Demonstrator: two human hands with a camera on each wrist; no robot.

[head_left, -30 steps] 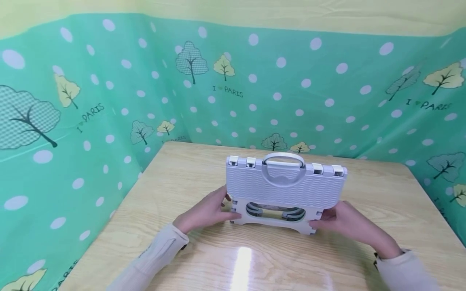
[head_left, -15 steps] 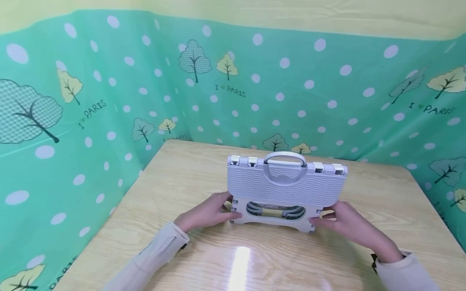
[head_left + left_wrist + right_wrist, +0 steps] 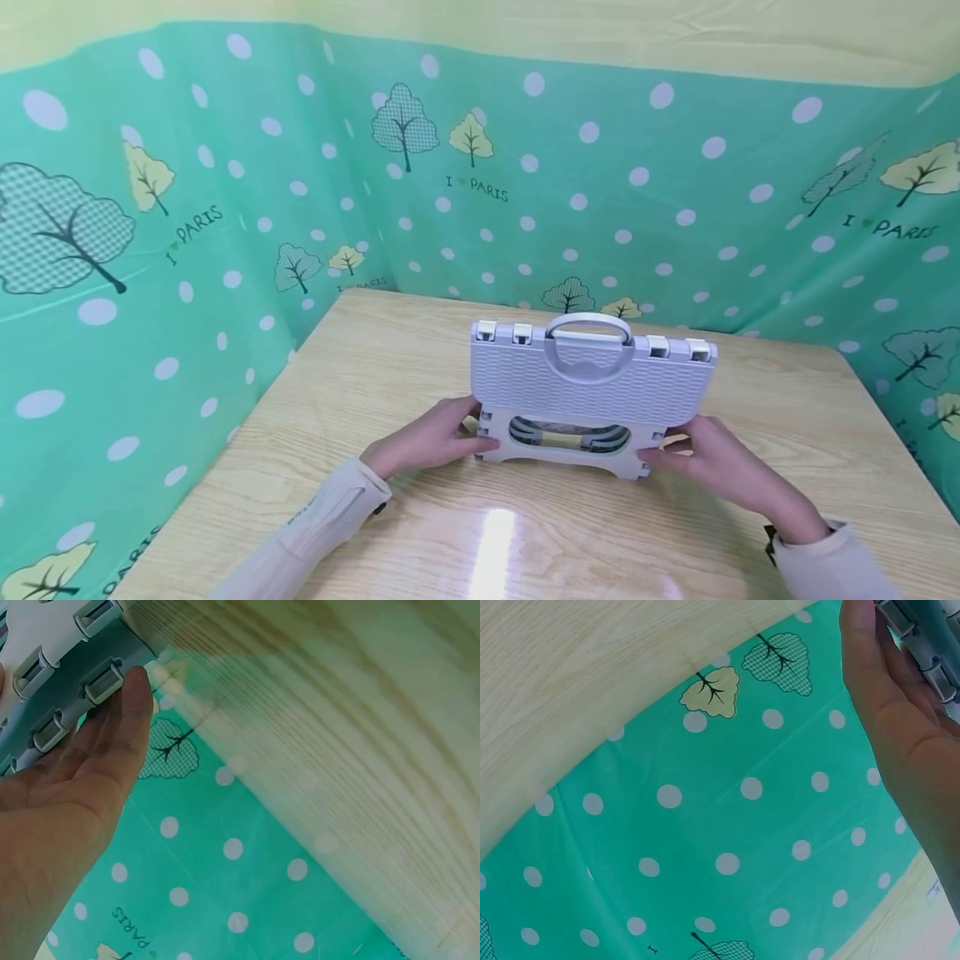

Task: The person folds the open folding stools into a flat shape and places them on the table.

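Observation:
A pale lavender folding stool (image 3: 517, 379) stands upright on the table, tilted a little, with its textured panel facing me. On its top edge is a round carrying handle (image 3: 588, 318), and lower down the pale leg panel has an oval opening. My left hand (image 3: 427, 437) grips the stool's left side low down, thumb on the front and fingers behind. At the opposite side my right hand (image 3: 723, 467) holds the leg panel the same way. Grey hinged parts (image 3: 105, 681) lie against the left fingers in the left wrist view. Most of the right fingertips are hidden behind the stool.
The wooden table (image 3: 375, 350) extends around the stool on all sides, with a bright light reflection near its front. Behind and to the left hangs a green dotted curtain (image 3: 480, 225) printed with trees, close along the table's edges.
The stool stays in place with both hands on it. My right fingers have shifted slightly at its side, and the head view has moved a little.

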